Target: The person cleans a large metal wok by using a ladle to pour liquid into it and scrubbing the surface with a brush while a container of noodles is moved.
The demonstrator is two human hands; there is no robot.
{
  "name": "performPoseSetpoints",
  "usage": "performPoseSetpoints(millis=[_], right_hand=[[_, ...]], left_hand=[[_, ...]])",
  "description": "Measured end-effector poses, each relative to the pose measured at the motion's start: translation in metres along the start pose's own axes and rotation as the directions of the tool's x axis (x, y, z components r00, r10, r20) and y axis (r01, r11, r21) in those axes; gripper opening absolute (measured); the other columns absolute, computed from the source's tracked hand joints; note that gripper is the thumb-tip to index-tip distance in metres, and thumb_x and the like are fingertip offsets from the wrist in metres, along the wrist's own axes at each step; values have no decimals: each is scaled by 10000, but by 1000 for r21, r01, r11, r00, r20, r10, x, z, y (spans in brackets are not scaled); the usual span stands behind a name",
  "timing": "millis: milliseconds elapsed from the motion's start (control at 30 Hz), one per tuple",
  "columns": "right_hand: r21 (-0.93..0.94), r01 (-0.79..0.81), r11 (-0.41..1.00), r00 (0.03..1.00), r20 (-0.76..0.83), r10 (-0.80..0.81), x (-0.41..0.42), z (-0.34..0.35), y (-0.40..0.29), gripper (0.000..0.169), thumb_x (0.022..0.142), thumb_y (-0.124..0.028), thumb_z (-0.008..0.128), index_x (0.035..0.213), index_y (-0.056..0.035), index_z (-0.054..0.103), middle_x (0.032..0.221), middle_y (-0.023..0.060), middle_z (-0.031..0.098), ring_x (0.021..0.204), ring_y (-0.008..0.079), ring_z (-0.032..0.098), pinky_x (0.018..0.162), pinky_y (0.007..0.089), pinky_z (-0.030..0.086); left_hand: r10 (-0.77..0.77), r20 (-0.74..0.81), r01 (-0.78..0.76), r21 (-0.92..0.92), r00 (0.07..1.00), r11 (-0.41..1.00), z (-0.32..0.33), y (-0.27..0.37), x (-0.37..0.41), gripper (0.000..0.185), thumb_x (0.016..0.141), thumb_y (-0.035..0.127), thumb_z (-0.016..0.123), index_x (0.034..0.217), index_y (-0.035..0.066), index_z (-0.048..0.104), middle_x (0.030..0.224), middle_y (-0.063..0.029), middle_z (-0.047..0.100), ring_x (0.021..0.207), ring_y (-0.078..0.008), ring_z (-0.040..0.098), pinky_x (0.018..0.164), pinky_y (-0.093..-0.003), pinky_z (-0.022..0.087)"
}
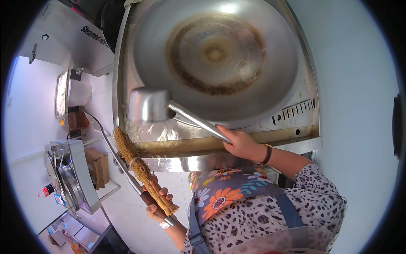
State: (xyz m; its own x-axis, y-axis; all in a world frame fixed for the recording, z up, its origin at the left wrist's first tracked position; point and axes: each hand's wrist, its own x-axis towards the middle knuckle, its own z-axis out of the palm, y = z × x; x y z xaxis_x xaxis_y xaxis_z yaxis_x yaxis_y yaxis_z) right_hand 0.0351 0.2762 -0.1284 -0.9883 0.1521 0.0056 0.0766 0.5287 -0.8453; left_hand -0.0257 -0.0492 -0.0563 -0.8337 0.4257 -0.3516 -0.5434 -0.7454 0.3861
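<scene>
A large metal wok (215, 108) with a brown ring inside sits on the steel cooking range (177, 163). My right hand (241, 143) grips the tubular handle of a deep metal ladle (149, 104), whose bowl is over the range's left front part, at the wok's edge. Left of my body, my left hand (158, 198) holds two things together: a bundled straw brush (139, 170) tied with a pale band, and a long-handled metal wok spatula (112, 147) with a dark brown grip. Their far ends point up and left, past the range's front left corner.
A slotted drain strip (293, 111) lies at the range's right side. Left are a steel steamer cabinet (69, 41), a white bucket (79, 92), a jug of reddish liquid (78, 120), a cardboard box (96, 167) and a white stand with metal pans (79, 177). A pale wall (352, 95) borders the right.
</scene>
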Motion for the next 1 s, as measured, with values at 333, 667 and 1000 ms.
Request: performPoseSetpoints(millis=[333,667,1000], right_hand=[[-270,-606,748,782,-379,496,136,-118,194,435,815,-98,520,1220,23,416,757,214,625,641,354,625,567,430,506],[381,-729,569,628,41,777,156,-45,157,221,822,-83,545,996,13,449,633,111,539,452,189,528,383,328,442],[572,-760,308,642,587,493,73,-43,-17,154,862,-118,522,998,-62,474,616,-4,468,388,29,400,332,189,320]], left_hand=[[6,-119,-18,-104,993,994,27,-4,5,616,606,18,573,1185,145,406,1372,-80,250,906,-255,481,759,-417,498],[-9,-110,3,-59,994,998,32,-11,23,590,611,14,589,1152,153,398,1320,-75,284,920,-254,486,761,-402,491],[25,-52,-23,28,998,999,21,-1,3,603,608,54,603,1171,115,397,1266,-108,324,883,-260,512,723,-402,524]])
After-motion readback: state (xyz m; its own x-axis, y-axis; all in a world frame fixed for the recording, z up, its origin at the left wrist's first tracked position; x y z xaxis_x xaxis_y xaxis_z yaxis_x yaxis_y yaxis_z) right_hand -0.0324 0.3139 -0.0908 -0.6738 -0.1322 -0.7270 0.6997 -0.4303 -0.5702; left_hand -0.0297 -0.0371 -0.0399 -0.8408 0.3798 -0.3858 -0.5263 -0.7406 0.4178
